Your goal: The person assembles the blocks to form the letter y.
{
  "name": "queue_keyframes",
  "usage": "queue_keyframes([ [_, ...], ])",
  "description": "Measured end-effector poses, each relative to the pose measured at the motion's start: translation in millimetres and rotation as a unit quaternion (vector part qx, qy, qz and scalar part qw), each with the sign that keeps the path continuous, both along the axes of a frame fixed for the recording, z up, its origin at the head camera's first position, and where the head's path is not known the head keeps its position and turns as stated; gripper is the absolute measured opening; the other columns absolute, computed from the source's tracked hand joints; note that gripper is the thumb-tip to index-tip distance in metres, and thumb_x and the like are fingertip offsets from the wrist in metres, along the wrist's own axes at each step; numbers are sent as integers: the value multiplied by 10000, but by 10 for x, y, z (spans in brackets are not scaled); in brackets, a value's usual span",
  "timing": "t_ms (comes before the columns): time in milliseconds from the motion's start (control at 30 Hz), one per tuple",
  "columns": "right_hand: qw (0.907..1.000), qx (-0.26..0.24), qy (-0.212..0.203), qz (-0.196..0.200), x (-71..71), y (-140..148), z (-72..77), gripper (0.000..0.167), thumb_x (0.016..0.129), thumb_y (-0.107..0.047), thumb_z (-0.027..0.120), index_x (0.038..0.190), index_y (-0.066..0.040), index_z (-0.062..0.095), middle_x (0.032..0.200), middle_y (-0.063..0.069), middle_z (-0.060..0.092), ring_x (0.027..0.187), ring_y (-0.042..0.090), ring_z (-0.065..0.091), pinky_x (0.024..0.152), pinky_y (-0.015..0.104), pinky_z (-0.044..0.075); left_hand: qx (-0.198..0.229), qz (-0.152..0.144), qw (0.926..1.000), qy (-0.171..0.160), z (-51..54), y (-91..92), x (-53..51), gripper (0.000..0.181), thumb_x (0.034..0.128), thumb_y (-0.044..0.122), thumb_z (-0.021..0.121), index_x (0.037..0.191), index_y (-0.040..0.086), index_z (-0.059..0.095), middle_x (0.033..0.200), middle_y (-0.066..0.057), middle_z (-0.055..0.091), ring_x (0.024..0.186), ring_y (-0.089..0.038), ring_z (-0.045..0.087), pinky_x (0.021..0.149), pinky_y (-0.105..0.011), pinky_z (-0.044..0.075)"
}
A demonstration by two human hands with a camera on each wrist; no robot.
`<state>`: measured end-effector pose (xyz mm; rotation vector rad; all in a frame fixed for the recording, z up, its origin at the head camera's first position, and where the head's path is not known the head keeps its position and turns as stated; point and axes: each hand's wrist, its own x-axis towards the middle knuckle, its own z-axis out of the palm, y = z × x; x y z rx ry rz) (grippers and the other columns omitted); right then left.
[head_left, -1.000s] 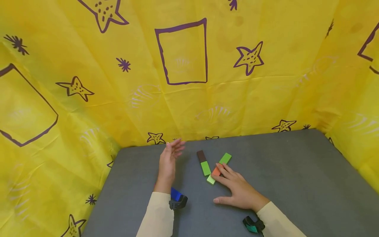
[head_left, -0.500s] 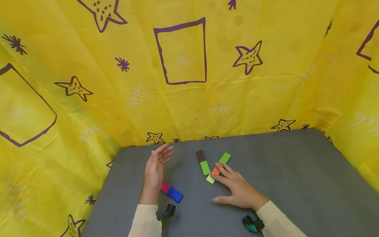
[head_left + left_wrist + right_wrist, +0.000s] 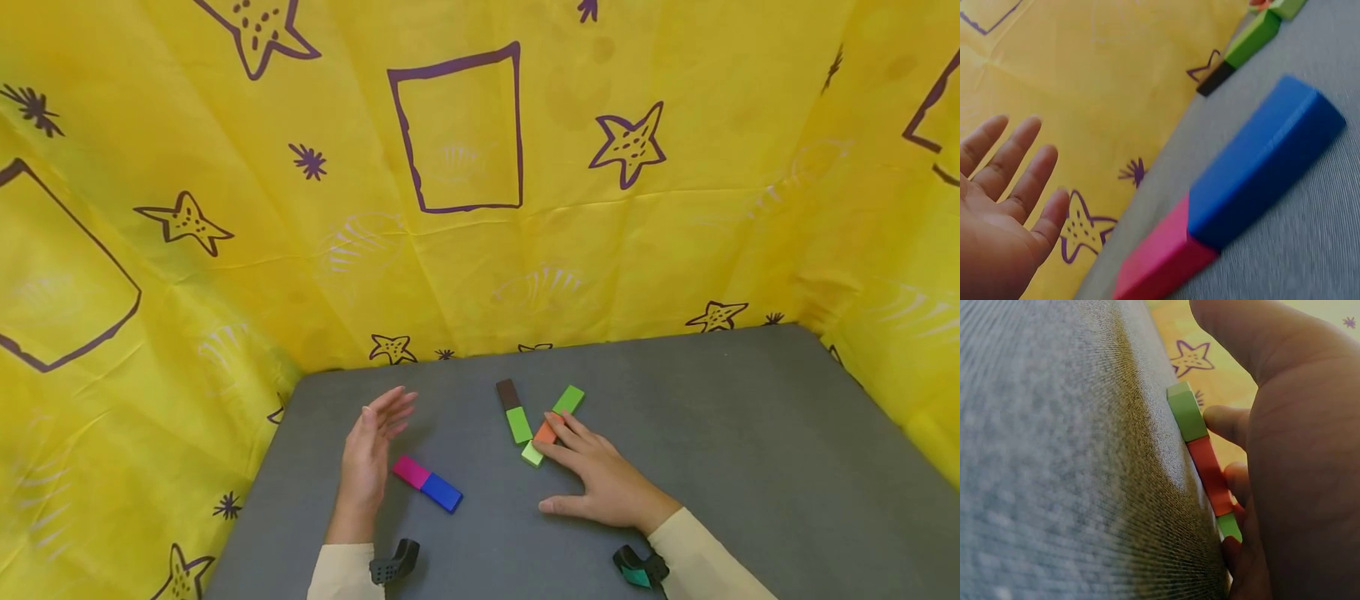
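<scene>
My left hand (image 3: 367, 458) hovers left of a pink block (image 3: 412, 472) and a blue block (image 3: 442, 492) that lie end to end; its fingers are straight and hold nothing. In the left wrist view the blue block (image 3: 1266, 162) and pink block (image 3: 1163, 253) stand apart from the palm. My right hand (image 3: 603, 479) rests its fingertips on an orange block (image 3: 547, 431), thumb spread away. That block sits between a green block (image 3: 569, 399) and a light green block (image 3: 532, 454). Another green block (image 3: 518, 425) and a dark brown block (image 3: 507, 394) form a second slanting row.
A grey table (image 3: 720, 433) carries the blocks. Behind it and at both sides hangs a yellow cloth (image 3: 450, 283) printed with starfish. Black wrist mounts (image 3: 395, 562) sit on the forearms beside the sleeves.
My left hand has moved left and toward me, away from the blue and pink blocks, which now show fully. The right hand has stayed on the orange block.
</scene>
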<state>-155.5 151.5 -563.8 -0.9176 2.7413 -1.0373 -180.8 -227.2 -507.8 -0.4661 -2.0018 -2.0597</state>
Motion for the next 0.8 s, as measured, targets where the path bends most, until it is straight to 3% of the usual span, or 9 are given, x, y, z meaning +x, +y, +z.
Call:
queue_keyframes([
  [167,10000,18,28,-3,-5,1,-18,916,943,-779,671,1661,-236,501,1796,61,199,1649,346,84,1167,758,249,-49,107,9999,-110,-80,-113,53,630,1224,331,227,1508,-165,492,1427,-397,576,1315,-442,587,1062,-439,476],
  [433,10000,-6,34,-12,-8,4,-19,907,946,-762,686,1659,-233,503,1794,74,206,1648,347,88,1160,765,255,-254,146,9985,-465,-262,-224,134,621,1225,324,206,1512,-131,516,1439,-377,583,1309,-425,586,1030,-468,474],
  [800,10000,27,13,2,-13,-2,-30,898,952,-761,679,1666,-251,491,1798,61,190,1650,335,74,1158,769,253,-323,-245,9990,-180,-463,-365,170,615,1220,257,143,1527,-172,459,1457,-418,540,1313,-422,589,1042,-413,483],
])
